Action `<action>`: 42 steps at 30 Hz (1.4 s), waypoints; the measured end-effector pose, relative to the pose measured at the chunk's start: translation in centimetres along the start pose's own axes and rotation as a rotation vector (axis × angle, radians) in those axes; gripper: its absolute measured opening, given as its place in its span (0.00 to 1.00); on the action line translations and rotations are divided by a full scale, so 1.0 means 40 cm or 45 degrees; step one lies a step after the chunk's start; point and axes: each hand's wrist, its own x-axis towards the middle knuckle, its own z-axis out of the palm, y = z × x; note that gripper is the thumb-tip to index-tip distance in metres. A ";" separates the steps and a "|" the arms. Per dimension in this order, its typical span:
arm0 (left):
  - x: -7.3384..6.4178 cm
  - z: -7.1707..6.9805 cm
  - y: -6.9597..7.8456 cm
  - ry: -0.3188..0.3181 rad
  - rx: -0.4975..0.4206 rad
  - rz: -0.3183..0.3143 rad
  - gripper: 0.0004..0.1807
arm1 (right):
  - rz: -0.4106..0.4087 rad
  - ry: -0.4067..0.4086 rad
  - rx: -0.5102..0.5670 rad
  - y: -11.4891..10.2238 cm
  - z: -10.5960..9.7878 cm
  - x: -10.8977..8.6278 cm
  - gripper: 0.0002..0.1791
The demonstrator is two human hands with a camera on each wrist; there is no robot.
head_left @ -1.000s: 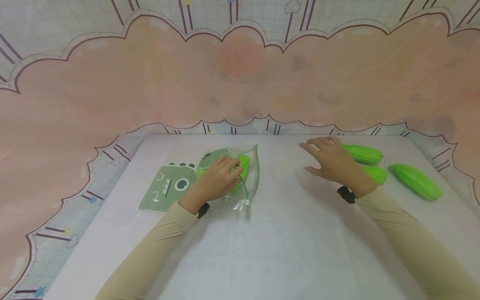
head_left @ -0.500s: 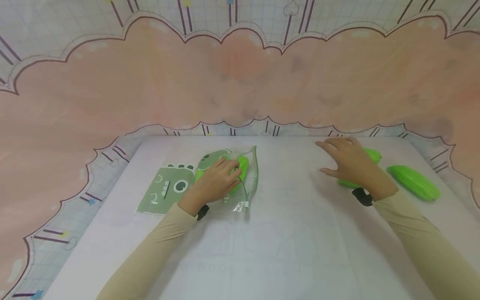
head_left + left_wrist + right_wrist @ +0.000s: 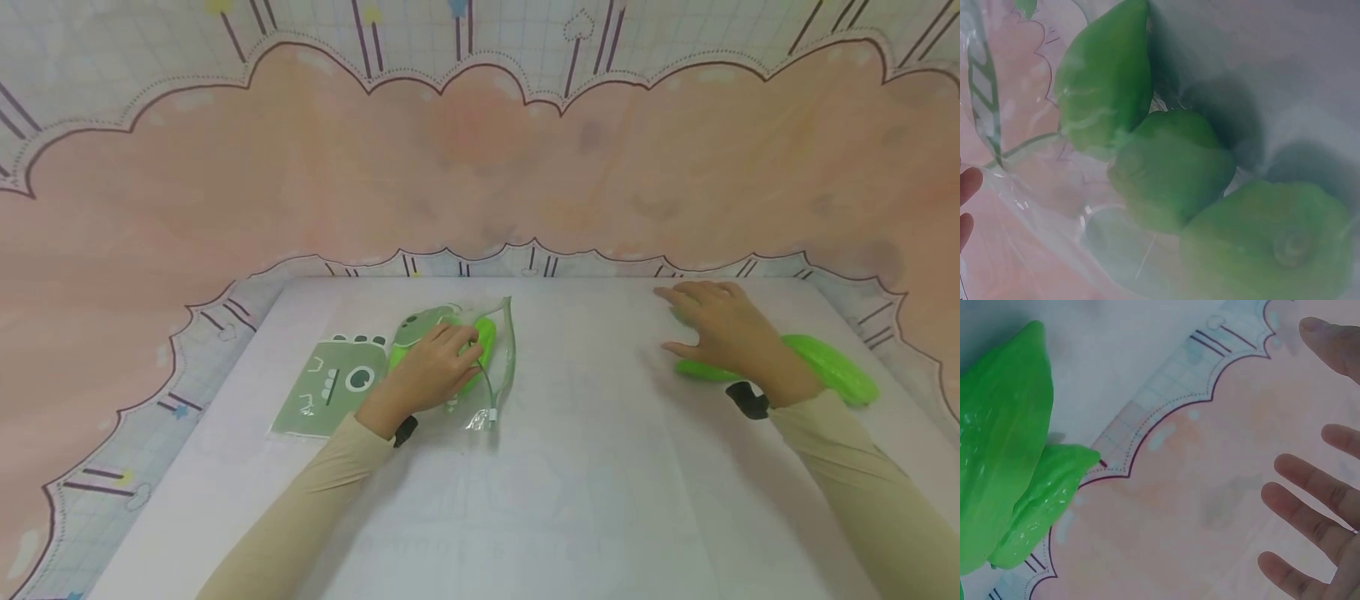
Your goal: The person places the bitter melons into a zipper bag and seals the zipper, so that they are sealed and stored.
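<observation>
My left hand [image 3: 429, 367] pinches the rim of a clear zip bag [image 3: 507, 350] with a green cartoon print, lying toward the table's left. Bright green, ridged, gourd-like vegetables [image 3: 484, 342] show through its film; three such vegetables [image 3: 1172, 172] appear hazy behind plastic in the left wrist view. My right hand [image 3: 723, 333] hovers at the right with fingers spread and holds nothing. Under and beside it lie more green vegetables [image 3: 832, 367], partly hidden by the hand and wrist. In the right wrist view, two of them [image 3: 1000, 444] stand apart from the fingers [image 3: 1310, 515].
Left of the bag lies another flat green pouch [image 3: 330, 387] with a one-eyed cartoon face. Everything rests on a white tabletop [image 3: 555, 492]. A printed pink cloth [image 3: 525, 175] rises behind the table's far edge.
My right hand has moved to the right over the vegetables, fingers still spread. The left hand keeps its hold on the bag's rim, with little movement.
</observation>
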 end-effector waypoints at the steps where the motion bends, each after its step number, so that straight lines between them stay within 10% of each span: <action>1: 0.000 0.000 0.000 0.000 -0.001 0.000 0.12 | 0.003 0.001 0.003 0.003 0.000 -0.003 0.41; 19: 0.002 -0.006 0.004 -0.014 -0.020 -0.001 0.11 | -0.078 0.122 0.081 0.068 0.012 -0.064 0.43; 42: 0.002 -0.001 0.002 -0.011 0.010 0.011 0.12 | 0.015 0.038 0.035 0.129 0.046 -0.134 0.39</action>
